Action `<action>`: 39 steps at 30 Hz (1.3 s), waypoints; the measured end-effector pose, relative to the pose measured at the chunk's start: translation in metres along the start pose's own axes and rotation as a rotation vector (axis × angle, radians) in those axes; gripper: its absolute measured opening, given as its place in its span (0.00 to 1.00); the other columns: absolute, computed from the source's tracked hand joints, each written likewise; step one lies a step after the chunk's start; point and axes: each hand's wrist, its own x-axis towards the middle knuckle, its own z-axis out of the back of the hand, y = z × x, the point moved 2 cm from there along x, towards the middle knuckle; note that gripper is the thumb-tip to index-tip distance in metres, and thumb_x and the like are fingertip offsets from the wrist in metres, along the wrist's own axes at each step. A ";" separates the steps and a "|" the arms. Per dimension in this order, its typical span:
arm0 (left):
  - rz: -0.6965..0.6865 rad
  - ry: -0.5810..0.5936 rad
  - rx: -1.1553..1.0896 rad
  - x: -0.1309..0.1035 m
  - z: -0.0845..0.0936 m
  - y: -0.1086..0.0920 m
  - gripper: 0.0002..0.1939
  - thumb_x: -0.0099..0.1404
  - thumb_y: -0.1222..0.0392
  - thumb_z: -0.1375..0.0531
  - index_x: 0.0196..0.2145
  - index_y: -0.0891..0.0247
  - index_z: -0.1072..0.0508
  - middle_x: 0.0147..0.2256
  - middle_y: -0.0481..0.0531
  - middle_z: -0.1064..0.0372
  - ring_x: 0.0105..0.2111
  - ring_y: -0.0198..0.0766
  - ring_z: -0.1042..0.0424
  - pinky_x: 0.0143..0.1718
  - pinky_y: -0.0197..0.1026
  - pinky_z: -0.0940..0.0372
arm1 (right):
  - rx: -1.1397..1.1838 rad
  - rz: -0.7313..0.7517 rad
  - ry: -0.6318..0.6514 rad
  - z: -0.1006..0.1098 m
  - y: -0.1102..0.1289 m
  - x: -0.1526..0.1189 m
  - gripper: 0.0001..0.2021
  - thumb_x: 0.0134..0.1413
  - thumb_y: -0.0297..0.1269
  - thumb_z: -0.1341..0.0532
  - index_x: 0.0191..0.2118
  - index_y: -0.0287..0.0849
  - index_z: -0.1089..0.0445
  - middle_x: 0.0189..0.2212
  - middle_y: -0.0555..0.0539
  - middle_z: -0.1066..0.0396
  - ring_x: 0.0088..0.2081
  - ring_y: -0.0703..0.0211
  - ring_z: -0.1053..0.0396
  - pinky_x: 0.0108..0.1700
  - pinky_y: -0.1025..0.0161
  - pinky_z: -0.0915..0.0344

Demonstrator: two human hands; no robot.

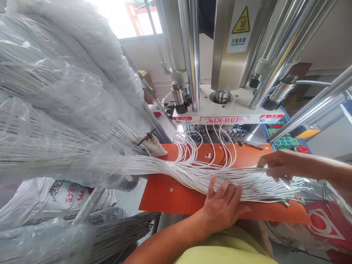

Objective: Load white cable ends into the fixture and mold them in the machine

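Cables (pixel 189 176), left hand (pixel 224 205) atop, bundles (pixel 24 82) in plastic (pixel 79 88)

White cables (pixel 192 174) fanned across orange board (pixel 162 190)

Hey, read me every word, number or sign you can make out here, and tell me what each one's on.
"MIN-HUI": press name plate
"注意高温" and "High temperature", with wavy lines in a yellow triangle: warning sticker
"566": white sack; its other characters aren't clear enough to quote
Circle in a white frame, no readable words: red bag
Too small or blurred: left danger label, right danger label, digital display
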 end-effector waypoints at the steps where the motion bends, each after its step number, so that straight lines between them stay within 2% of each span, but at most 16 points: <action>1: -0.004 -0.020 -0.062 0.004 0.003 0.001 0.23 0.68 0.48 0.46 0.54 0.67 0.32 0.46 0.56 0.29 0.53 0.45 0.38 0.65 0.55 0.58 | 0.044 -0.005 0.011 0.000 -0.004 -0.003 0.12 0.58 0.43 0.44 0.36 0.40 0.31 0.26 0.46 0.28 0.23 0.61 0.30 0.25 0.66 0.38; 4: 0.069 0.004 -0.243 0.029 0.008 0.008 0.21 0.69 0.57 0.48 0.56 0.70 0.34 0.49 0.58 0.30 0.53 0.44 0.37 0.60 0.47 0.46 | 0.127 0.008 0.008 -0.002 -0.007 -0.007 0.13 0.59 0.45 0.44 0.33 0.40 0.30 0.29 0.45 0.27 0.30 0.58 0.28 0.32 0.63 0.37; 7: 0.199 0.121 -0.398 0.060 0.004 0.019 0.20 0.70 0.59 0.49 0.57 0.68 0.35 0.49 0.59 0.30 0.51 0.45 0.35 0.55 0.47 0.40 | 0.065 0.070 -0.036 -0.003 -0.005 -0.008 0.14 0.58 0.46 0.42 0.34 0.41 0.27 0.30 0.48 0.26 0.34 0.57 0.30 0.38 0.61 0.38; 12: 0.273 0.375 -0.728 0.092 -0.003 0.036 0.11 0.67 0.57 0.44 0.42 0.63 0.24 0.37 0.53 0.25 0.40 0.40 0.29 0.45 0.41 0.37 | 0.030 0.072 -0.137 0.000 -0.010 -0.004 0.15 0.51 0.50 0.37 0.35 0.44 0.25 0.30 0.52 0.26 0.35 0.57 0.31 0.36 0.63 0.40; 14: 0.313 0.398 -0.835 0.095 -0.002 0.039 0.11 0.66 0.57 0.43 0.39 0.64 0.24 0.37 0.53 0.25 0.39 0.39 0.29 0.42 0.39 0.37 | 0.089 0.100 -0.115 0.001 -0.013 -0.002 0.15 0.52 0.50 0.37 0.37 0.43 0.25 0.31 0.50 0.25 0.36 0.56 0.30 0.36 0.63 0.38; 16: 0.359 0.419 -0.892 0.096 -0.001 0.040 0.11 0.66 0.57 0.44 0.38 0.65 0.25 0.35 0.52 0.26 0.37 0.37 0.29 0.39 0.37 0.38 | 0.193 0.114 -0.068 0.001 -0.014 -0.001 0.17 0.55 0.49 0.40 0.43 0.42 0.27 0.30 0.48 0.24 0.34 0.57 0.28 0.35 0.63 0.36; 18: 0.404 0.453 -0.906 0.095 0.002 0.039 0.12 0.67 0.56 0.46 0.36 0.65 0.26 0.31 0.50 0.28 0.32 0.36 0.31 0.36 0.36 0.39 | 0.274 0.119 -0.032 0.002 -0.017 0.000 0.21 0.58 0.49 0.43 0.52 0.41 0.32 0.31 0.46 0.24 0.28 0.60 0.28 0.29 0.65 0.36; 20: 0.446 0.482 -0.916 0.093 0.004 0.038 0.13 0.68 0.55 0.49 0.33 0.64 0.28 0.27 0.48 0.31 0.29 0.34 0.34 0.33 0.35 0.41 | 0.283 0.116 -0.013 0.004 -0.023 -0.002 0.24 0.58 0.48 0.43 0.56 0.42 0.36 0.31 0.46 0.25 0.22 0.65 0.32 0.24 0.67 0.40; 22: 0.486 0.492 -0.938 0.092 0.007 0.038 0.14 0.69 0.55 0.51 0.30 0.64 0.31 0.25 0.46 0.35 0.27 0.33 0.37 0.32 0.35 0.43 | 0.241 0.116 0.001 0.008 -0.033 -0.006 0.22 0.57 0.47 0.41 0.54 0.41 0.33 0.28 0.48 0.26 0.21 0.66 0.34 0.24 0.68 0.40; 26: 0.558 0.503 -0.981 0.086 0.014 0.039 0.16 0.70 0.52 0.54 0.28 0.63 0.36 0.23 0.44 0.42 0.26 0.32 0.42 0.30 0.34 0.46 | 0.124 0.149 -0.026 0.022 -0.055 -0.019 0.15 0.56 0.47 0.41 0.40 0.41 0.27 0.26 0.50 0.30 0.29 0.63 0.34 0.34 0.65 0.37; 29: 0.511 0.553 -0.930 0.081 0.023 0.038 0.17 0.70 0.51 0.54 0.29 0.63 0.36 0.23 0.44 0.43 0.25 0.32 0.44 0.29 0.35 0.48 | 0.020 0.148 -0.114 0.027 -0.061 -0.027 0.17 0.60 0.50 0.45 0.40 0.43 0.27 0.28 0.50 0.31 0.31 0.61 0.35 0.35 0.64 0.39; 32: 0.449 0.692 -0.914 0.078 0.030 0.029 0.16 0.70 0.51 0.52 0.32 0.63 0.33 0.26 0.45 0.37 0.27 0.32 0.40 0.31 0.35 0.47 | -0.150 0.154 -0.227 0.013 -0.046 -0.028 0.16 0.60 0.51 0.46 0.38 0.46 0.27 0.27 0.51 0.30 0.29 0.61 0.35 0.32 0.64 0.42; 34: 0.468 0.804 -1.027 0.077 0.027 0.019 0.15 0.67 0.48 0.46 0.39 0.62 0.30 0.30 0.47 0.32 0.31 0.34 0.36 0.33 0.35 0.44 | -0.308 0.220 -0.285 -0.009 -0.024 -0.022 0.14 0.60 0.48 0.46 0.32 0.47 0.28 0.25 0.53 0.30 0.27 0.62 0.36 0.30 0.64 0.46; 35: 0.490 0.845 -1.124 0.077 0.023 0.013 0.17 0.64 0.46 0.42 0.42 0.63 0.30 0.32 0.48 0.31 0.31 0.35 0.34 0.33 0.36 0.43 | -0.388 0.263 -0.304 -0.021 -0.012 -0.019 0.13 0.60 0.45 0.46 0.30 0.47 0.29 0.24 0.53 0.31 0.26 0.62 0.37 0.28 0.64 0.48; 37: 0.573 0.864 -1.335 0.077 0.012 0.002 0.23 0.59 0.43 0.38 0.42 0.65 0.31 0.31 0.50 0.31 0.28 0.34 0.34 0.31 0.36 0.41 | -0.537 0.339 -0.333 -0.039 0.006 -0.012 0.09 0.58 0.37 0.45 0.29 0.46 0.30 0.22 0.52 0.31 0.24 0.61 0.37 0.27 0.63 0.50; 39: 0.726 0.807 -1.519 0.076 -0.001 -0.003 0.25 0.59 0.42 0.38 0.42 0.66 0.32 0.25 0.46 0.36 0.19 0.28 0.41 0.23 0.34 0.46 | -0.620 0.390 -0.392 -0.043 0.011 -0.012 0.06 0.55 0.33 0.44 0.33 0.46 0.30 0.27 0.48 0.28 0.28 0.57 0.33 0.32 0.61 0.44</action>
